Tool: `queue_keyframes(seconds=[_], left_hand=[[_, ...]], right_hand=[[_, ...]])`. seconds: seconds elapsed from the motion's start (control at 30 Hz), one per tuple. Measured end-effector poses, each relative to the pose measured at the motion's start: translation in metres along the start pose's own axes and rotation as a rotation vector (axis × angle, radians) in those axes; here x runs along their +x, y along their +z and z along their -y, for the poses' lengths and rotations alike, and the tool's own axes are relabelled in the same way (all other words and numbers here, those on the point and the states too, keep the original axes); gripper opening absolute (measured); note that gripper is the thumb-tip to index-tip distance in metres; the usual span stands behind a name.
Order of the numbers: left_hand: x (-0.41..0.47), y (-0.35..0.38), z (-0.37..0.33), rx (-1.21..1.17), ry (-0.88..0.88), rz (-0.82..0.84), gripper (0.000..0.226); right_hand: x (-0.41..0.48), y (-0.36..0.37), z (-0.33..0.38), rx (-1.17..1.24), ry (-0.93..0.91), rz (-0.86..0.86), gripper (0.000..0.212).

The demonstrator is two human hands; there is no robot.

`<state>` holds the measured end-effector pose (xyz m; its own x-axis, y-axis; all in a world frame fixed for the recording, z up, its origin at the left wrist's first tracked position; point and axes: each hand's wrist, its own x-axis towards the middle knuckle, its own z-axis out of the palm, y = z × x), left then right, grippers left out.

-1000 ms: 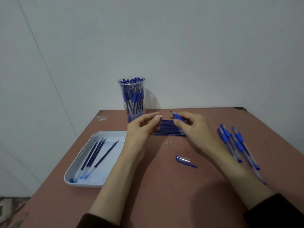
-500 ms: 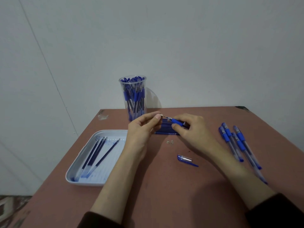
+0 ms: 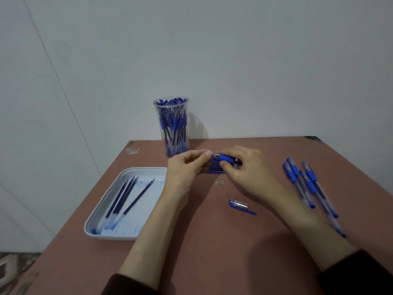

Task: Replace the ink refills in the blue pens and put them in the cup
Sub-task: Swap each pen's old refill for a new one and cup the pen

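Right hand [image 3: 244, 173], barely shifted, grips pen [image 3: 224, 157]; left hand [image 3: 187, 167] pinches its tip.

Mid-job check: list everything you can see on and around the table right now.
table: one, reddish-brown, under everything
cup: one, clear, far edge, packed with blue pens
tray: one, white, left side
tray refills: about four, dark blue, lying in the tray
refill stack: one pile, dark blue, beneath the hands
pen: one, blue, between both hands
loose pens: four or five, blue, right side
pen cap: one, clear and blue, near centre
scraps: a few, pale, centre
left hand: pinches the pen's tip
right hand: grips the pen's barrel
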<state>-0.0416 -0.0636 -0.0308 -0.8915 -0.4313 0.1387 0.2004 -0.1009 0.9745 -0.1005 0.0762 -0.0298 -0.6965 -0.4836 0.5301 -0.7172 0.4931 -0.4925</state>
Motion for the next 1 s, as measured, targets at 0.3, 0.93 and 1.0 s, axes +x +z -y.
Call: queue_keyframes(seconds=[0.3, 0.93, 1.0], left_hand=[[-0.003, 0.001, -0.005, -0.181, 0.018, -0.003, 0.038], [-0.002, 0.001, -0.005, -0.228, 0.060, 0.032, 0.031], [0.000, -0.002, -0.003, -0.246, 0.059, 0.015, 0.031]], right_hand=[[0.000, 0.000, 0.006, 0.356, 0.106, -0.016, 0.009], [0.001, -0.001, 0.015, 0.594, 0.121, -0.010, 0.012], [0.001, -0.002, 0.015, 0.625, 0.135, -0.030, 0.012]])
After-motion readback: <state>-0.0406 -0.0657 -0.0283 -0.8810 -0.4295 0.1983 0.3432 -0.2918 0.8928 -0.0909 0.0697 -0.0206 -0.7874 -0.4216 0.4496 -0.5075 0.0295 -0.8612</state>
